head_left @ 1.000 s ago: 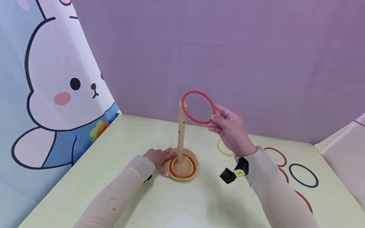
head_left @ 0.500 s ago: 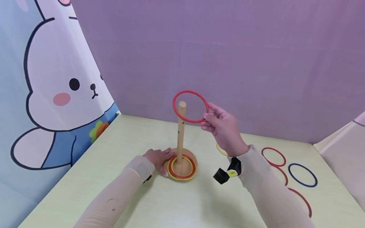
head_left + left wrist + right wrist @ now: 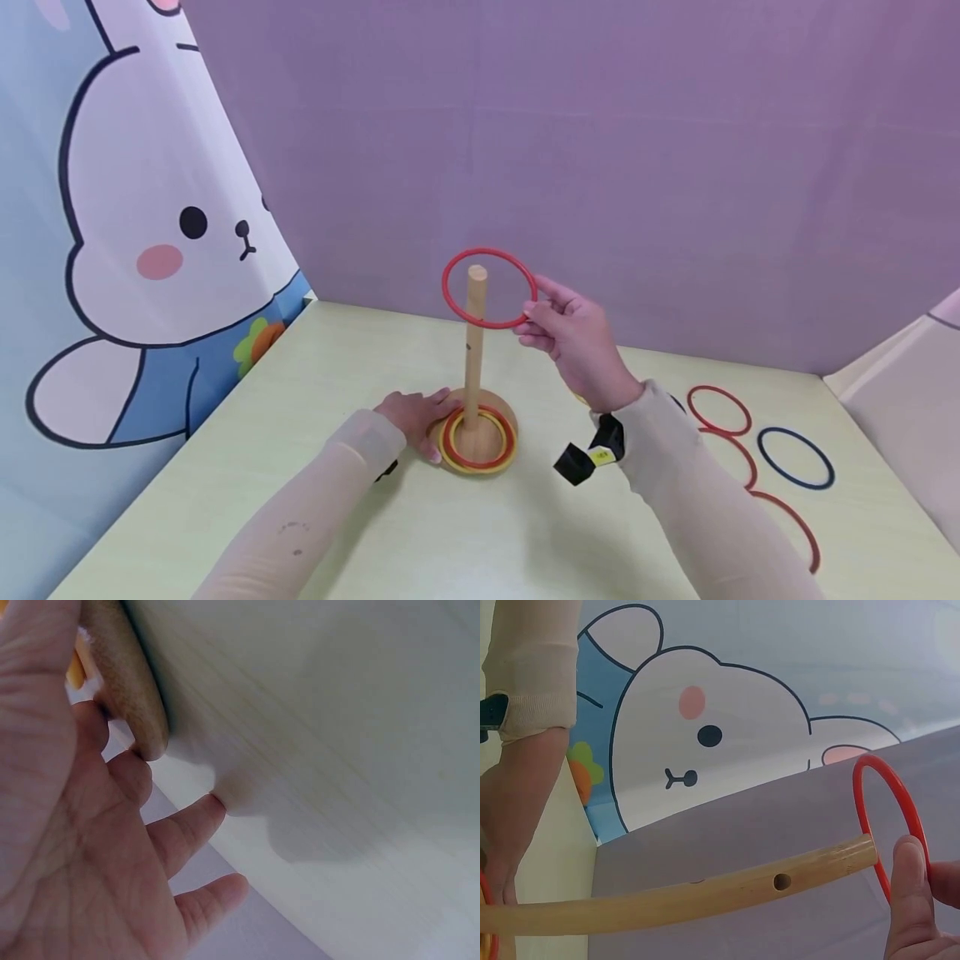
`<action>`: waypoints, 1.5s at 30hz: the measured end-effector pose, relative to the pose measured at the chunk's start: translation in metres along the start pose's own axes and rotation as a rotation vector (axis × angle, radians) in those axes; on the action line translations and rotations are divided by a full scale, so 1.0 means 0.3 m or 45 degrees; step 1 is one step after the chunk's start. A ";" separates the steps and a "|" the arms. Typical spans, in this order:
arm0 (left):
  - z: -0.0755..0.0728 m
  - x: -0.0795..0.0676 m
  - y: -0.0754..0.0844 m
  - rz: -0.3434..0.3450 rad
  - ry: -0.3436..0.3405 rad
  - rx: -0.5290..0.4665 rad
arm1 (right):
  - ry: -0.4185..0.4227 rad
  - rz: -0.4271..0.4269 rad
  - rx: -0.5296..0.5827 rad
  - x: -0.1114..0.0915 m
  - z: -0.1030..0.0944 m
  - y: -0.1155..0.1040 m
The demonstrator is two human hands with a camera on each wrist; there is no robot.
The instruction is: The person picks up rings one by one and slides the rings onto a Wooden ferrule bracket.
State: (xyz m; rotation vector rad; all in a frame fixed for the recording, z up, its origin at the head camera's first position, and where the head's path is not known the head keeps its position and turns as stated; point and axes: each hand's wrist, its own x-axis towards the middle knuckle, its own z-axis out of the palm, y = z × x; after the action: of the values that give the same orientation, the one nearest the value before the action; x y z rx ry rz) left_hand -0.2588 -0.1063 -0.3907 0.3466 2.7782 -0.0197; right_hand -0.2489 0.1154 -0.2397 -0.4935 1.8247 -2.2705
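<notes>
A wooden peg (image 3: 475, 350) stands upright on a round wooden base (image 3: 504, 404). My right hand (image 3: 581, 337) pinches a red ring (image 3: 487, 251) by its right side, between thumb and fingers. The ring is level with the peg's top and overlaps it in the head view; in the right wrist view it stands tilted right at the peg's end. My left hand (image 3: 411, 421) rests at the base's left edge, fingers spread, with some fingertips touching the edge in the left wrist view. An orange-red ring (image 3: 513, 433) and yellow rings (image 3: 480, 472) lie around the peg's foot.
Several loose rings lie on the table right of the peg: a dark blue ring (image 3: 795, 432), a red ring (image 3: 718, 388) and others partly behind my right sleeve. A purple cloth (image 3: 600, 150) hangs behind, and a rabbit-print cloth (image 3: 150, 208) at the left.
My right hand has moved left with the red ring, from beside the peg to over its top. The ring now lies flatter and slightly lower. My left hand stays at the base.
</notes>
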 end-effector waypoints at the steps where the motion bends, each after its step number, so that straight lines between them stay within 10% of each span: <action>1: -0.001 0.001 -0.001 -0.001 -0.003 0.003 | -0.002 0.004 0.002 0.000 0.001 0.000; 45: -0.003 -0.005 0.002 -0.022 0.003 0.009 | -0.032 0.198 -0.138 -0.002 -0.033 0.122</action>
State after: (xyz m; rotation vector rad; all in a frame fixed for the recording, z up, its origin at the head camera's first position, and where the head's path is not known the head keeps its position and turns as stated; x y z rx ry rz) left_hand -0.2576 -0.1062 -0.3893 0.3251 2.7843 -0.0328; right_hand -0.2543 0.1164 -0.2773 -0.3801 1.9098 -2.0643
